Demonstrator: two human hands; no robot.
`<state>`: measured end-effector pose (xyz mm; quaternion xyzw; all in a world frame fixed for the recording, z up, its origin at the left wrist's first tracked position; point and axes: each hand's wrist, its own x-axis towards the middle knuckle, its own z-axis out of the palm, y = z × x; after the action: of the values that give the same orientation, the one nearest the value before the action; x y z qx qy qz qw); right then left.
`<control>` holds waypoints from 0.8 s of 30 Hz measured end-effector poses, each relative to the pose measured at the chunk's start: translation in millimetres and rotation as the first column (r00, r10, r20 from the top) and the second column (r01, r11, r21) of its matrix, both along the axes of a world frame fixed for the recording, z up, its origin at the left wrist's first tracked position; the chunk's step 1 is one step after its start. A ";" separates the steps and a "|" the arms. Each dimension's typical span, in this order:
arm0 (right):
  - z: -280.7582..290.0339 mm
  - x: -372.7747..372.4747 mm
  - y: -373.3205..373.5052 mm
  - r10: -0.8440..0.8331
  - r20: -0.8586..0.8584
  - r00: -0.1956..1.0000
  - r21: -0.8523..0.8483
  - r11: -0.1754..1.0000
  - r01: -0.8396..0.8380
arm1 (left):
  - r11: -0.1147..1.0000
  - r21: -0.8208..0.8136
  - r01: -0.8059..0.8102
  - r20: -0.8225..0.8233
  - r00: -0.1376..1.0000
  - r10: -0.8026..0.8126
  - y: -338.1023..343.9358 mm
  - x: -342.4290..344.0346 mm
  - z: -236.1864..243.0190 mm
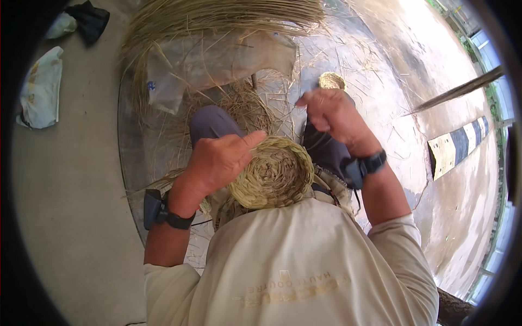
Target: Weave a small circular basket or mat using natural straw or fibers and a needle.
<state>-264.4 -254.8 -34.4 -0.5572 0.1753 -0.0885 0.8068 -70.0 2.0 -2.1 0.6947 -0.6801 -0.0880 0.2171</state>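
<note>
A round woven straw basket [273,173] rests in my lap, its hollow side facing up. Its rim is pale green-yellow and its bottom browner. My left hand [222,162] grips the basket's left rim, with the index finger stretched along the top edge. Raised beyond the basket on the right is my right hand [333,115], its fingers curled together in a pinch and slightly blurred. Whatever it pinches, perhaps a thin strand, is too fine to make out. Both wrists wear dark bands with a small box.
A large bundle of dry straw [228,13] lies at the far side, beside a clear plastic sheet [217,62]. Loose stalks litter the ground mat. A smaller woven piece [331,81] sits past my right hand. White bags [42,89] lie far left; a striped board [459,145] lies right.
</note>
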 end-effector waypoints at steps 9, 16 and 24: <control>17.6 -24.5 53.5 0.032 -0.180 0.983 -0.686 0.713 -0.149 | 0.984 0.151 -0.089 -0.194 0.974 0.118 20.4 0.5 -0.1; 8.9 -30.2 16.0 -0.283 -0.074 0.956 -0.079 0.958 0.277 | 0.993 -0.058 -0.102 -0.194 0.977 0.089 10.1 -15.7 -6.8; 81.8 54.4 113.5 0.594 0.575 0.563 -0.758 0.645 0.095 | 0.991 -0.126 -0.047 -0.182 0.983 0.023 10.5 -14.6 17.2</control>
<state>-210.0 -141.3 47.4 -0.7458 -0.3385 -0.2570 0.5130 -84.6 12.6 15.1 0.6803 -0.6496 -0.1023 0.3237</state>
